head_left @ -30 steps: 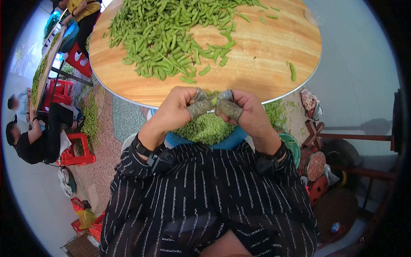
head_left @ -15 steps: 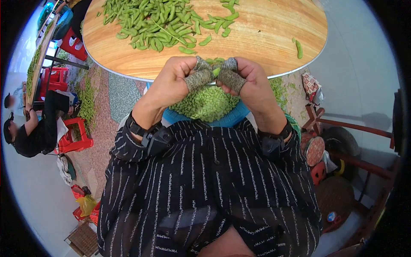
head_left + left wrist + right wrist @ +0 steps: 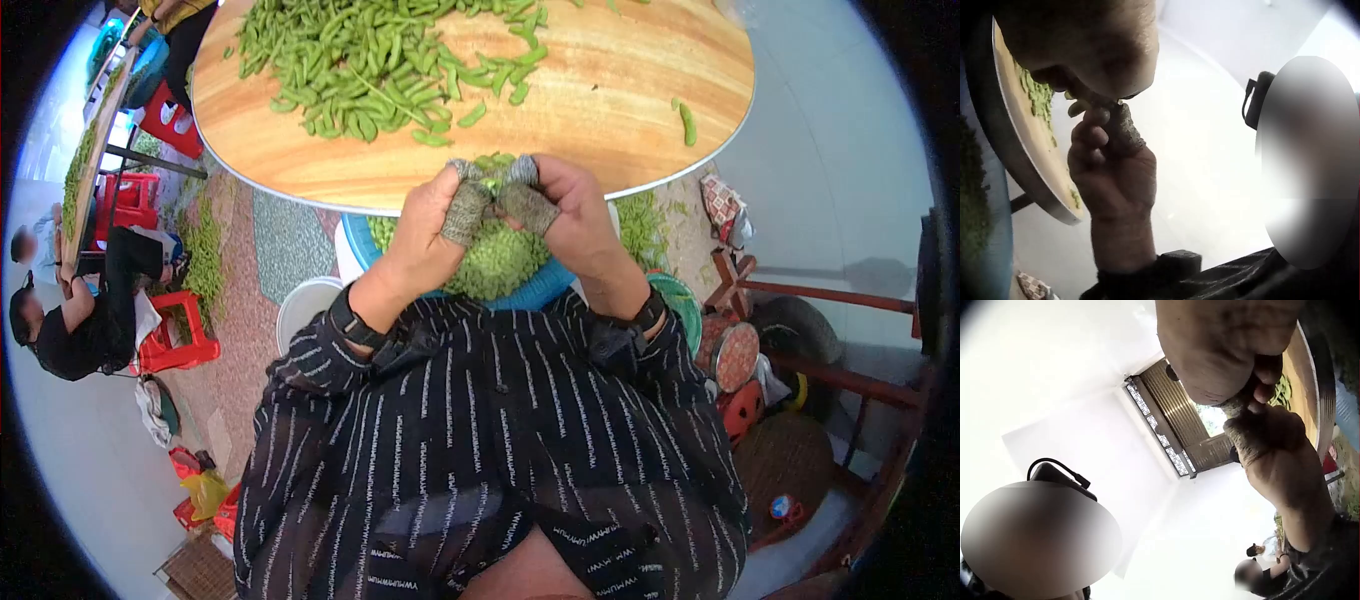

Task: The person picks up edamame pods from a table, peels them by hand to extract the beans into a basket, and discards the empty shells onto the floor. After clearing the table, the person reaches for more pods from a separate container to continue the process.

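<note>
Both hands meet at the near edge of the round wooden table, over a blue basin (image 3: 545, 287) of shelled green beans (image 3: 505, 262). My left hand (image 3: 425, 235) and right hand (image 3: 578, 218) pinch a green soybean pod (image 3: 490, 184) between thumbs and fingers. Grey wraps cover the thumbs and a finger of each hand, and these hide much of the pod. In the left wrist view, a bit of green pod (image 3: 1076, 109) pokes out beside the fingertips. More pods show just beyond the fingers in the head view.
A big heap of soybean pods (image 3: 350, 70) covers the left of the table (image 3: 600, 90); a loose pod (image 3: 688, 125) lies at its right. A white bucket (image 3: 305, 310) and green basket (image 3: 680, 305) flank the basin. People sit near red stools (image 3: 178, 335) at left.
The head view has tilted, so table and hands shift in frame. The hands stay together over the basin; the thumbs have moved apart slightly and the pod between them shows less.
</note>
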### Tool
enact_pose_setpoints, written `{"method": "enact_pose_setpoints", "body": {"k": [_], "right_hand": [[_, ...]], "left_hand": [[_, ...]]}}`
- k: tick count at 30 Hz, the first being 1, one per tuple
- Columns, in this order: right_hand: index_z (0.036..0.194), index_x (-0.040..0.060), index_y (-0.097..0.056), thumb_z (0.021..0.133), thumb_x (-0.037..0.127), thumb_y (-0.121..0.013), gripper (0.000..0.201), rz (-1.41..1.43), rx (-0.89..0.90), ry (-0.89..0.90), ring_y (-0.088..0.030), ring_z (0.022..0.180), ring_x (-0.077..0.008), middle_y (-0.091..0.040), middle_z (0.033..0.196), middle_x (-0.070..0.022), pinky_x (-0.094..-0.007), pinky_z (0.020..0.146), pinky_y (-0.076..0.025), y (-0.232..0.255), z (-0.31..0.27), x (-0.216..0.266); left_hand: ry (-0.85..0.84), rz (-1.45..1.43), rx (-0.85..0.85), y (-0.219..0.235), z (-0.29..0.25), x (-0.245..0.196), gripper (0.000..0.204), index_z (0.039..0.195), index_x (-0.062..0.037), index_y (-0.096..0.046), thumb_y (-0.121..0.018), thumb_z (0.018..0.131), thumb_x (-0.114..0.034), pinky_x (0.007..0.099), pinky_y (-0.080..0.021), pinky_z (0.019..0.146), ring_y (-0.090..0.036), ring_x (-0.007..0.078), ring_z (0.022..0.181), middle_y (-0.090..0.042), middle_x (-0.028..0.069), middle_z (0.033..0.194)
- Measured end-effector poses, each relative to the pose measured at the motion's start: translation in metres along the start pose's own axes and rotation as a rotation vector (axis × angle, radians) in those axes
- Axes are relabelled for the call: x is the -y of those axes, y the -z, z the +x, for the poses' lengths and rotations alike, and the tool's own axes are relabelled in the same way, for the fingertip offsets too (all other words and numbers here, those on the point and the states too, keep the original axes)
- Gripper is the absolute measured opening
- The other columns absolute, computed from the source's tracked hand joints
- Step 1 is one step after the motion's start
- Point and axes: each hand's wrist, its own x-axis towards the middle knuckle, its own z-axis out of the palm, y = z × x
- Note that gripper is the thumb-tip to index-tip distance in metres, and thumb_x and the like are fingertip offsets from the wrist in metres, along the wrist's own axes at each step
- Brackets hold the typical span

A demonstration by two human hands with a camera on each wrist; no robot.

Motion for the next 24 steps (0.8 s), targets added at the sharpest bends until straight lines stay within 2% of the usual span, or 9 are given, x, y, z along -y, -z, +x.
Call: {"method": "enact_pose_setpoints", "body": {"k": [1,3,4,5,8,13,15,18,24], "right_hand": [[0.083,0.0013,-0.054,0.079,0.011,-0.055,0.011,-0.007,0.006,0.020,-0.046,0.064,-0.0043,-0.053,0.072,0.0020,-0.0188,0.057,-0.038,0.001,0.001,-0.003],[0.085,0.0005,-0.053,0.079,0.010,-0.056,0.012,-0.109,0.042,0.160,-0.047,0.069,-0.0049,-0.054,0.076,0.0018,-0.0203,0.061,-0.040,0.003,0.002,-0.005],[0.088,0.0003,-0.053,0.078,0.010,-0.057,0.014,-0.202,0.061,0.193,-0.048,0.073,-0.0054,-0.054,0.077,0.0017,-0.0211,0.065,-0.040,0.005,0.003,-0.001],[0.088,0.0003,-0.053,0.078,0.010,-0.057,0.014,-0.207,0.063,0.205,-0.048,0.073,-0.0054,-0.054,0.077,0.0017,-0.0211,0.065,-0.040,0.009,0.003,0.000],[0.088,0.0013,-0.055,0.077,0.008,-0.057,0.013,-0.074,0.102,0.040,-0.048,0.069,-0.0042,-0.055,0.076,0.0017,-0.0200,0.061,-0.040,0.013,0.003,0.006],[0.085,0.0024,-0.056,0.077,0.008,-0.056,0.010,0.143,0.055,-0.128,-0.045,0.059,-0.0035,-0.056,0.073,0.0009,-0.0174,0.054,-0.036,0.020,0.000,0.014],[0.084,0.0027,-0.056,0.077,0.008,-0.055,0.009,0.170,0.019,-0.143,-0.044,0.056,-0.0034,-0.056,0.072,0.0008,-0.0167,0.052,-0.035,0.017,-0.002,0.017],[0.084,0.0029,-0.056,0.078,0.010,-0.056,0.010,0.134,-0.031,-0.148,-0.045,0.056,-0.0030,-0.055,0.070,0.0015,-0.0161,0.050,-0.035,0.010,-0.003,0.020],[0.086,0.0047,-0.055,0.077,0.013,-0.056,0.012,0.252,-0.016,-0.272,-0.045,0.055,-0.0023,-0.053,0.068,0.0028,-0.0146,0.046,-0.033,0.008,-0.003,0.011]], "left_hand": [[-0.021,0.007,-0.001,0.001,0.000,0.001,0.014,0.083,-0.0012,-0.048,-0.046,0.083,-0.015,0.0277,-0.039,0.051,-0.051,0.0186,0.056,-0.049,0.0066,0.062],[0.344,-0.356,-0.031,0.003,-0.002,0.001,0.015,0.081,-0.0038,-0.049,-0.046,0.084,-0.018,0.0218,-0.035,0.048,-0.044,0.0110,0.051,-0.045,0.0005,0.060],[0.486,-0.567,-0.059,0.001,-0.002,0.001,0.020,0.080,-0.0076,-0.048,-0.046,0.086,-0.026,0.0169,-0.025,0.044,-0.034,0.0058,0.050,-0.041,-0.0009,0.060],[0.474,-0.564,-0.057,0.004,0.000,0.001,0.020,0.080,-0.0076,-0.048,-0.046,0.086,-0.026,0.0169,-0.025,0.044,-0.034,0.0058,0.050,-0.041,-0.0009,0.060],[0.745,-1.032,0.151,0.011,0.003,0.002,0.022,0.080,-0.0065,-0.043,-0.043,0.087,-0.027,0.0189,-0.025,0.043,-0.035,0.0076,0.050,-0.039,-0.0003,0.059],[0.541,-0.572,0.250,0.008,0.003,-0.009,0.018,0.087,-0.0030,-0.044,-0.044,0.086,-0.021,0.0229,-0.033,0.046,-0.043,0.0129,0.052,-0.046,0.0053,0.063],[0.000,0.166,0.200,0.008,0.004,-0.010,0.021,0.098,-0.0013,-0.045,-0.049,0.081,-0.014,0.0298,-0.040,0.053,-0.054,0.0262,0.061,-0.053,0.0145,0.070],[0.110,0.472,0.269,0.018,0.003,-0.015,0.028,0.098,-0.0007,-0.046,-0.055,0.073,-0.010,0.0371,-0.043,0.059,-0.055,0.0347,0.071,-0.054,0.0196,0.074],[0.018,0.569,0.259,0.016,0.000,-0.011,0.015,0.081,-0.0029,-0.049,-0.057,0.074,-0.013,0.0340,-0.042,0.052,-0.054,0.0340,0.061,-0.054,0.0155,0.067]]}}
